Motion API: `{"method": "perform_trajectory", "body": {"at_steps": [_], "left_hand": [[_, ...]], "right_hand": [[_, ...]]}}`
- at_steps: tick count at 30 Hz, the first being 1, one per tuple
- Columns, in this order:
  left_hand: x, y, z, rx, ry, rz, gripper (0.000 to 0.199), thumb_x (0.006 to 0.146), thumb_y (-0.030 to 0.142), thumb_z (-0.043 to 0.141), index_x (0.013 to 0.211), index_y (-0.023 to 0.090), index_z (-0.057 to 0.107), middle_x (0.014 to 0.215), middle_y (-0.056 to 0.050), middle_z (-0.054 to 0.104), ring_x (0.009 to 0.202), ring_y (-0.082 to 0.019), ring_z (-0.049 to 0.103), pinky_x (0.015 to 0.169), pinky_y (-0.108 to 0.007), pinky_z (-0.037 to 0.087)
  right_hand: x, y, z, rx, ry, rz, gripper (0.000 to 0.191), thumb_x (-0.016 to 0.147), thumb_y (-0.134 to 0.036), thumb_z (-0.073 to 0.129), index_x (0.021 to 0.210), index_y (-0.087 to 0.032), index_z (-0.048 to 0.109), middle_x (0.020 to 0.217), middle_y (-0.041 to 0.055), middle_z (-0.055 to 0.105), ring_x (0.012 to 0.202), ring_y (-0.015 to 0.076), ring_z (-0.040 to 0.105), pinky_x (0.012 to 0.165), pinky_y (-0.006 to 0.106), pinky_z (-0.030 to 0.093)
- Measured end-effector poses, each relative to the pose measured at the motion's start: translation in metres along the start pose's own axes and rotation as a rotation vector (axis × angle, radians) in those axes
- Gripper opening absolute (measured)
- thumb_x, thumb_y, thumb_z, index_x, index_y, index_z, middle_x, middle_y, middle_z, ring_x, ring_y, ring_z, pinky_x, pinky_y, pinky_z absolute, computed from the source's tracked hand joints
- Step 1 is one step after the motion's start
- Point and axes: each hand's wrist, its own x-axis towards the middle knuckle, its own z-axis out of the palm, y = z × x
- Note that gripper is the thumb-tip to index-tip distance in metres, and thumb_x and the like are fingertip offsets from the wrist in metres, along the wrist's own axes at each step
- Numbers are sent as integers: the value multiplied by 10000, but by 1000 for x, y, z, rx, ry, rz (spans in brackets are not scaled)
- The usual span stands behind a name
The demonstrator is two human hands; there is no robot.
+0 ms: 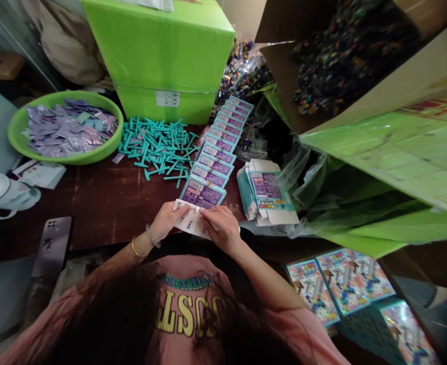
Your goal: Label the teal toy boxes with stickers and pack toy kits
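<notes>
Close to the table's front edge, my left hand [166,221] grips the left end of a white sticker sheet [191,221] with small printed marks. Over the sheet's right part, my right hand [223,227] is closed, thumb and fingers pinched at its surface; whether a peeled sticker is between them is too small to tell. Just beyond the sheet, a row of overlapping purple-and-teal boxes [204,192] runs away toward the back, barcodes facing up. Right of my right hand lies a stack of flattened cartons [267,190].
Behind are teal T-shaped plastic pieces [158,147], a green basket [13,134] of small packets and a green box [162,56]. A phone [52,246] and a lidded cup [8,203] stand left. Finished-looking printed boxes [345,279] sit low right, below an open green carton [390,152].
</notes>
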Motion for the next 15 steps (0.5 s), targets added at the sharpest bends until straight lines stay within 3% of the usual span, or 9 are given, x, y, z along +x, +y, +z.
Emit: {"method": "perform_trajectory", "body": {"at_steps": [4, 7, 9, 12, 15], "left_hand": [[2, 0, -1, 78, 23, 57, 549, 626, 597, 842, 840, 107, 718, 723, -47, 732, 607, -160, 653, 602, -264, 530], [-1, 4, 1, 171, -2, 138, 483, 687, 581, 803, 782, 115, 719, 675, -22, 705, 585, -135, 620, 589, -241, 508], [-3, 7, 0, 213, -18, 162, 449, 718, 560, 782, 776, 119, 721, 662, -15, 694, 583, -129, 607, 585, -233, 498], [-6, 9, -10, 220, -54, 105, 437, 722, 547, 780, 788, 119, 726, 662, -21, 698, 582, -135, 614, 575, -232, 497], [-6, 7, -30, 196, -74, 51, 445, 694, 553, 802, 774, 122, 726, 653, -22, 696, 570, -135, 614, 564, -227, 500]], "right_hand": [[14, -14, -10, 268, 58, 230, 614, 986, -328, 584, 1549, -341, 342, 1067, 55, 721, 1033, 228, 696, 974, 438, 556], [27, -16, -12, 277, 28, 212, 734, 961, -327, 626, 1585, -363, 241, 1305, 74, 645, 1245, 244, 610, 1125, 479, 451], [35, -12, -15, 264, 31, 192, 741, 945, -336, 646, 1576, -365, 260, 1330, 75, 630, 1276, 247, 588, 1154, 490, 418], [57, 10, -34, 256, 202, 231, 697, 920, -347, 669, 1536, -349, 343, 1117, 56, 688, 1105, 226, 661, 1054, 448, 501], [100, 64, -66, 274, 373, 247, 644, 872, -335, 701, 1462, -315, 444, 927, 7, 681, 901, 189, 676, 917, 381, 550]]}}
